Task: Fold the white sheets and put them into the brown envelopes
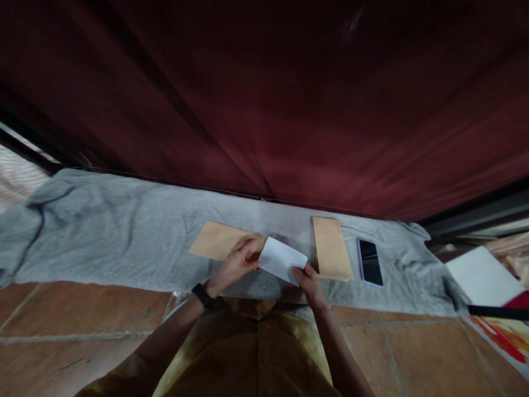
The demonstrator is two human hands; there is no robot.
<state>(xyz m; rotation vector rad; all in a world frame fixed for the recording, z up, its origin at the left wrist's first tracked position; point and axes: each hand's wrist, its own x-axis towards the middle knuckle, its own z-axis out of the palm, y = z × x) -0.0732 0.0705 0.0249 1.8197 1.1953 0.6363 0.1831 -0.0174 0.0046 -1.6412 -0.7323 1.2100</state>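
Observation:
A white sheet of paper (283,258), possibly folded, is held between my two hands above the grey cloth. My left hand (238,260) pinches its left end, the fingers slightly blurred. At the lower right corner, my right hand (309,282) grips it with the thumb on top. A brown envelope (217,238) with faint reddish marks lies flat beneath and beyond my left hand. Just right of my right hand rests a stack of brown envelopes (333,248).
A phone (371,263) with a dark screen lies right of the stack. The grey cloth (107,231) covers a long narrow surface. Behind it hangs a dark red fabric (264,121). Tiled floor (82,314) shows in front, and a white board-like item (485,275) stands at far right.

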